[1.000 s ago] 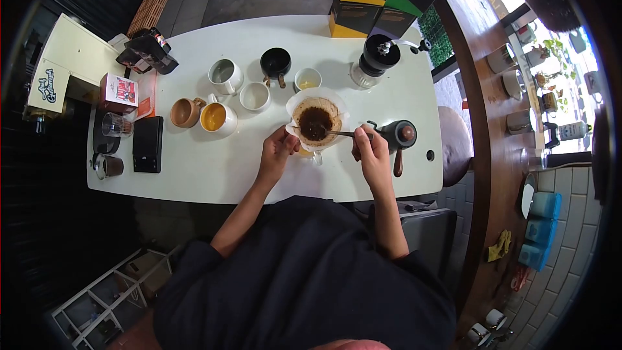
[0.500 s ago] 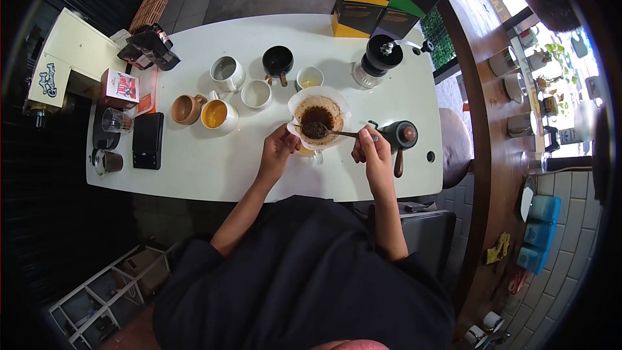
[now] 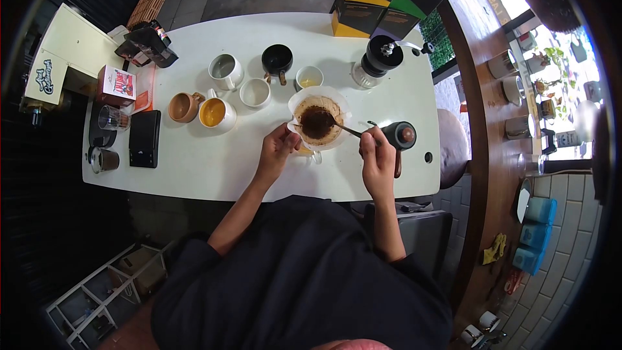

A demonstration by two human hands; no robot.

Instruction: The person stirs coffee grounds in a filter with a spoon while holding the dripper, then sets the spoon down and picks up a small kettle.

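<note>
In the head view, a paper coffee filter (image 3: 304, 100) sits in a dripper over a glass vessel (image 3: 316, 157), with dark wet coffee grounds (image 3: 316, 120) at its bottom. My left hand (image 3: 278, 146) is closed on the left rim of the filter and dripper; exactly what its fingers pinch is partly hidden. From the right, my right hand (image 3: 378, 155) grips the handle of a spoon (image 3: 350, 131), whose bowl end is in the grounds. Just beyond that hand stands a dark kettle (image 3: 400, 135) with a wooden handle.
Behind the filter stand a small cup (image 3: 310, 78), a black cup (image 3: 277, 60) and several other mugs. A hand grinder (image 3: 382, 55) is at the back right, near stacked boxes (image 3: 379, 0). A black scale (image 3: 144, 139) lies on the left of the white table (image 3: 227, 162).
The spoon's bowl has shifted from the lower middle of the grounds toward their right side, and its handle slants more steeply. My right hand moved slightly; my left hand stays at the rim.
</note>
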